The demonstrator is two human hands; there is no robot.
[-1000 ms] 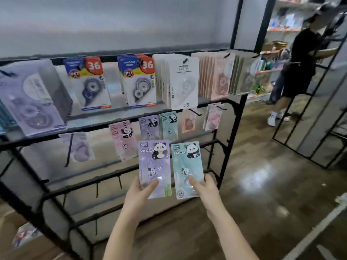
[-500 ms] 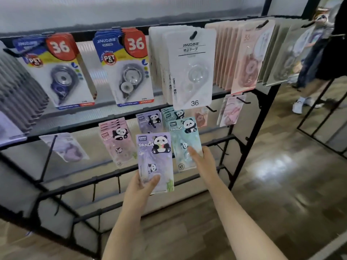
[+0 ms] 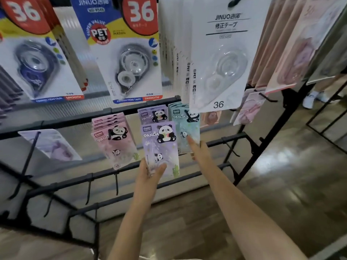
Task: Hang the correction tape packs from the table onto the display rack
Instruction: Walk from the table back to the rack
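Nearest the camera, two bare forearms reach up toward the display rack (image 3: 142, 107). On the person's left side, the left hand (image 3: 150, 170) pinches the bottom edge of a purple panda pack (image 3: 160, 147), thumb on the front and fingers behind, holding it upright with its long axis vertical, just in front of and slightly below the purple stack (image 3: 153, 114) already hanging on its peg. Just beside it, the right hand (image 3: 199, 149) holds the lower part of a teal panda pack (image 3: 185, 128), one finger straight along its face and the others behind; whether they curl round the card I cannot tell. That teal pack's hang hole sits at the black peg (image 3: 187, 114) carrying the teal stack, so it looks all but hung. For the purple pack, what matters is that its hole lies below and forward of its peg, directly up from the left hand, which is the nearer one; I judge it needs a short lift and push rearward. Farther back hang a pink panda stack (image 3: 112, 136) and large white packs (image 3: 221, 59) above.
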